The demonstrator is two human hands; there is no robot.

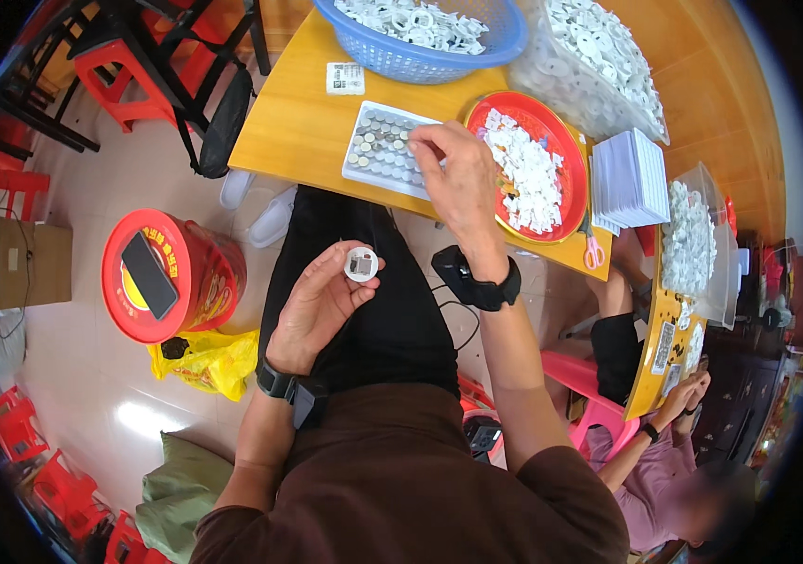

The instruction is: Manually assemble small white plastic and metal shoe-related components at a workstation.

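Note:
My left hand (312,301), above my lap, grips a small round white plastic housing (362,265) by its rim. Its open side faces up and shows metal parts inside. At the table, my right hand (462,174) reaches over a white tray (356,175) of round pockets, some of which hold silver button cells (365,148). Its thumb and forefinger close on a button cell (403,137) near the tray's right side; I cannot tell whether that cell is lifted. Right of this hand lies a red round tray (566,141) heaped with small white plastic pieces (528,174).
A blue basket (420,66) and a clear bin (570,80) of white parts stand at the back. Stacked white trays (631,179) and pink-handled scissors (593,249) lie right. A phone (149,273) rests on a red bucket (204,273) at left. A co-worker (646,489) sits lower right.

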